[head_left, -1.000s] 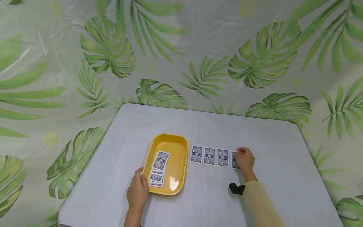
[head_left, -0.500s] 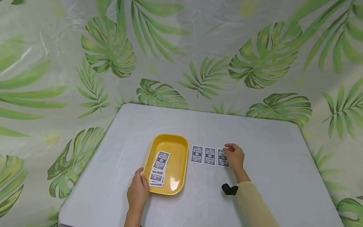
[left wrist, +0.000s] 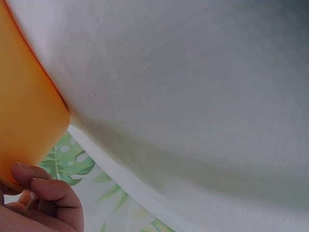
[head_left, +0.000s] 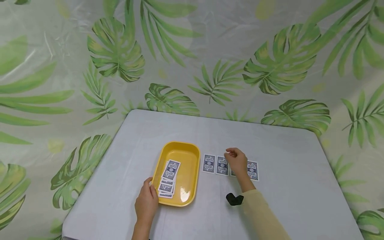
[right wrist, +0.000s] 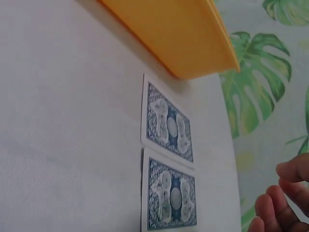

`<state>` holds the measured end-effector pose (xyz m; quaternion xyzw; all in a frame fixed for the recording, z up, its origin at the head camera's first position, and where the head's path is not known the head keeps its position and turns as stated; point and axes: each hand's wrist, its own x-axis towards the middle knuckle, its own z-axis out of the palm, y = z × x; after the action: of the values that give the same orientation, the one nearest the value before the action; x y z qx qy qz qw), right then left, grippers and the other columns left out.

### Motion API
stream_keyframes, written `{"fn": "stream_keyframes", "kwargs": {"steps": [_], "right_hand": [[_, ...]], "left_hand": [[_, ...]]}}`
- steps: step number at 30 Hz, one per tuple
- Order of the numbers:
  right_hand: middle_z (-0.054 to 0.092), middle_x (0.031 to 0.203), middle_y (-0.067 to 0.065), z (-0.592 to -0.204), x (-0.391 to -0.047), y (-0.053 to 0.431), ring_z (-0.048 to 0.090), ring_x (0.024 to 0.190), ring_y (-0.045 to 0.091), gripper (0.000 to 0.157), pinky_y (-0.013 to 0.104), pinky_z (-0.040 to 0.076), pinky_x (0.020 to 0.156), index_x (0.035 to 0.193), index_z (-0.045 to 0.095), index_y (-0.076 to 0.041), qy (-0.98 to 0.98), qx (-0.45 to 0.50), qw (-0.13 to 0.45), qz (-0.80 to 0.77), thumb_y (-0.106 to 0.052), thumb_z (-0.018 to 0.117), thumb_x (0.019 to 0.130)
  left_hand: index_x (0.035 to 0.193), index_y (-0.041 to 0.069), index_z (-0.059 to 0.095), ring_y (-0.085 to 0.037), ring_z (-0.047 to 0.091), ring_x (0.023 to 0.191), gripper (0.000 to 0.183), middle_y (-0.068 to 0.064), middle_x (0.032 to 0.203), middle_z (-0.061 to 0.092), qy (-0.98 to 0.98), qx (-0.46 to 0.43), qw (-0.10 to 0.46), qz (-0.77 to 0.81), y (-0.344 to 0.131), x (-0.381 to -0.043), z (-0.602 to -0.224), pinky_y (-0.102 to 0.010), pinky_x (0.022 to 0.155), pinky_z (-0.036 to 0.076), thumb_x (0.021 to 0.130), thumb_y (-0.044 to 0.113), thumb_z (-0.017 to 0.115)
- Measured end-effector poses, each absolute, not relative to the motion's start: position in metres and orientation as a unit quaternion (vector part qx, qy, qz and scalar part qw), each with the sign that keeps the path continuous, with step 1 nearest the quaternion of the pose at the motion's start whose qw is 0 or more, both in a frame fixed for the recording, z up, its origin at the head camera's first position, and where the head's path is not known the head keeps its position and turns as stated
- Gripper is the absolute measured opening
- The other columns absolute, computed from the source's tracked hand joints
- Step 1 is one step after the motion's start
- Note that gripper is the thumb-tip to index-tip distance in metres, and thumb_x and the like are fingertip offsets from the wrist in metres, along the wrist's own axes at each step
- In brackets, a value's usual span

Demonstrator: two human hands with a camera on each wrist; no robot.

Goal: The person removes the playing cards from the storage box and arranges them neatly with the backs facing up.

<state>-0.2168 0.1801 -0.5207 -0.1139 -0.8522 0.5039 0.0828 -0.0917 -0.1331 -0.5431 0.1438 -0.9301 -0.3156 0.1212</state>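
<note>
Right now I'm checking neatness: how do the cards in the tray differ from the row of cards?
The tray cards overlap in a skewed pile; the row cards lie side by side. The tray cards lie inside the yellow tray, the row cards on the table. The right hand partly hides the row cards, not the tray cards. Both show blue patterned backs.
</note>
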Motion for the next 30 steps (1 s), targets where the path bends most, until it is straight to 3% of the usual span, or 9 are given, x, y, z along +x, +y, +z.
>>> {"fn": "stream_keyframes", "kwargs": {"steps": [16, 30], "right_hand": [[0.063, 0.088, 0.008, -0.498, -0.219, 0.108, 0.057, 0.081, 0.023, 0.019, 0.029, 0.047, 0.069, 0.106, 0.069, -0.002, -0.838, -0.043, 0.063, 0.541, -0.011, 0.069, 0.088], [0.062, 0.087, 0.008, -0.500, -0.216, 0.054, 0.055, 0.080, 0.021, 0.025, 0.029, 0.048, 0.073, 0.107, 0.066, 0.005, -0.818, -0.013, 0.037, 0.574, -0.006, 0.072, 0.085]], "left_hand": [[0.129, -0.003, 0.052, -0.025, 0.056, 0.067, 0.032, -0.026, 0.111, 0.065, -0.931, 0.147, 0.112, -0.315, -0.134, -0.093, -0.545, -0.043, 0.058, 0.047, 0.099, 0.009, 0.048], [0.128, -0.002, 0.053, -0.024, 0.056, 0.066, 0.032, -0.025, 0.112, 0.065, -0.929, 0.147, 0.122, -0.317, -0.134, -0.094, -0.549, -0.041, 0.057, 0.047, 0.099, 0.009, 0.049]]}}
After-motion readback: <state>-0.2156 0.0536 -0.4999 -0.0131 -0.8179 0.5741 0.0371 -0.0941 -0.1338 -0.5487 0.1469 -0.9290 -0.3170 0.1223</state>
